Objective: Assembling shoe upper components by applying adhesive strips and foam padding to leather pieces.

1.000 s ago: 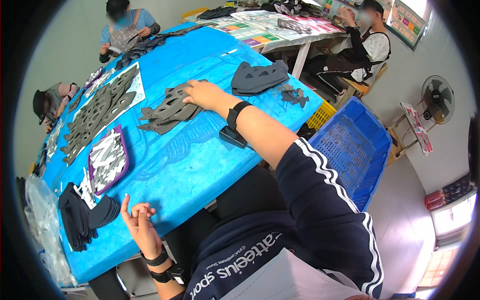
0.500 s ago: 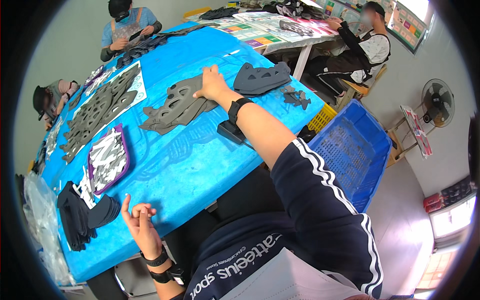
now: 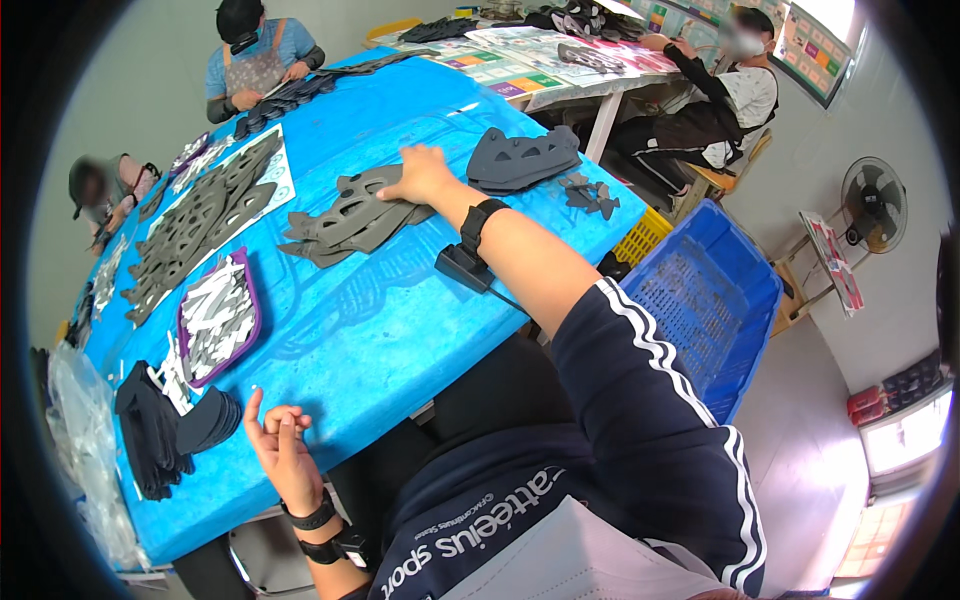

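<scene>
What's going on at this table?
Someone has their right hand spread over a pile of grey-brown cut-out pieces on a blue table; whether the fingers grip any piece isn't clear. Their left hand appears to hold nothing, near some dark rounded pieces. A purple tray holds white and grey strips, and a dark stack of cut-outs sits beyond the right hand.

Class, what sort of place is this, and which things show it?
Probably a small workshop: stacks of grey cut-out pieces, a purple tray of strips, and co-workers at the blue table.
</scene>
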Tool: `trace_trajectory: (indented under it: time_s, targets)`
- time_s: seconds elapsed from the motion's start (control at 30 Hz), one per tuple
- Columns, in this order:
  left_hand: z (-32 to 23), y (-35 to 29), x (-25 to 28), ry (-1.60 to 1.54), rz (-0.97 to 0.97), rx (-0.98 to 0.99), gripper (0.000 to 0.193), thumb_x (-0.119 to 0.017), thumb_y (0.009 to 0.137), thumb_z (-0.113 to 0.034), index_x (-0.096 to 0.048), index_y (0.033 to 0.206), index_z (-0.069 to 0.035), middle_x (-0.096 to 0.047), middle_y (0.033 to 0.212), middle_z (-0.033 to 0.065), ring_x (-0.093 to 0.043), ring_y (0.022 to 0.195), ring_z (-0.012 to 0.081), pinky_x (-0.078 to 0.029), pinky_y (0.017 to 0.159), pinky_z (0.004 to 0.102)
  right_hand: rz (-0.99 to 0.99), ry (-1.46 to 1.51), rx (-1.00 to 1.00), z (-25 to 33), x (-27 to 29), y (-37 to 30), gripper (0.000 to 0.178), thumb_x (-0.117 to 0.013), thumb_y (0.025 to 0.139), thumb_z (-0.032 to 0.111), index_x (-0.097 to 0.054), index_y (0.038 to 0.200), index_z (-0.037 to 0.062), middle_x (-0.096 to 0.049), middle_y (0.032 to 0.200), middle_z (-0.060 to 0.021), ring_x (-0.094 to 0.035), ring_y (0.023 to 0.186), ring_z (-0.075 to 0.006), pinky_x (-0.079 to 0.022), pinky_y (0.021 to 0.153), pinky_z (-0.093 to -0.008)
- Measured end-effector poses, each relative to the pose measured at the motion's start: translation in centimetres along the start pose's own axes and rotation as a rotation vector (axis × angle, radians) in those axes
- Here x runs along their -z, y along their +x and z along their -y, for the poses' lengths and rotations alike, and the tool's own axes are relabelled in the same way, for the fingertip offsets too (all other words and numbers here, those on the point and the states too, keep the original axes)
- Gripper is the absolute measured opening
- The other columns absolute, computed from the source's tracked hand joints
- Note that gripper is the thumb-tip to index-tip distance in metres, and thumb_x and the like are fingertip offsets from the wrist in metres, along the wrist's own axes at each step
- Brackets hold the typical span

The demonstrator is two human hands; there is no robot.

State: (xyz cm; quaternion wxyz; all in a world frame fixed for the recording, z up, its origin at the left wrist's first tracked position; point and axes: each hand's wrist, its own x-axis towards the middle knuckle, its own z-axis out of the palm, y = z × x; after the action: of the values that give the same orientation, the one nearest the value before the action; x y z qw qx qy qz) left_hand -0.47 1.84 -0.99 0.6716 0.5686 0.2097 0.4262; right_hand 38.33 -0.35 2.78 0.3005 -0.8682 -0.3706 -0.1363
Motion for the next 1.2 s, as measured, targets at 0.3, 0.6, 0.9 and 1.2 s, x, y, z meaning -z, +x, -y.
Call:
trace_trajectory:
  time_s: [0.3,0.6,0.9,1.2]
  targets:
    - [0.0,0.3,-0.5,0.004,0.029,0.007,0.045,-0.05,0.087,-0.005,-0.033,0.128,-0.004,-0.051,0.084,0.0048,-0.046,0.073,0.0113,-0.04,0.072,0.0246,0.193,0.095,-0.173,-1.1,-0.5,1.2,0.066,-0.078,0.062,0.034,-0.051,0.109,-0.0047,-0.053,0.108,-0.0214,-0.054,0.096,-0.0335,-0.045,0.083,-0.0377]
    - [0.2,0.2,0.2,-0.006,0.04,0.007,0.047,-0.05,0.086,-0.003,-0.032,0.129,-0.004,-0.051,0.089,0.0059,-0.048,0.075,0.0116,-0.04,0.073,0.0248,-0.001,1.081,0.367,2.0,2.1,-3.6,0.018,-0.062,0.077,0.002,-0.055,0.094,0.0039,-0.06,0.087,-0.0077,-0.058,0.083,-0.017,-0.046,0.073,-0.0297]
    - [1.2,-1.7,0.9,0.071,0.281,-0.303,0.053,-0.063,0.082,-0.028,-0.041,0.12,0.002,-0.054,0.109,0.0125,-0.053,0.097,0.0249,-0.042,0.085,0.0377,0.294,1.086,0.529,7.9,8.6,-19.8,0.023,-0.059,0.082,0.004,-0.046,0.101,0.0017,-0.06,0.08,-0.0101,-0.062,0.071,-0.017,-0.049,0.06,-0.0283]
    - [-4.3,-2.1,-3.8,0.223,0.279,-0.081,0.035,-0.055,0.086,-0.023,-0.053,0.104,0.007,-0.06,0.091,0.0158,-0.061,0.068,0.0233,-0.049,0.065,0.0313,0.594,1.337,0.16,5.4,8.3,-21.5,0.033,-0.065,0.079,0.013,-0.048,0.105,0.0017,-0.06,0.084,-0.0111,-0.061,0.07,-0.0202,-0.048,0.062,-0.0287]
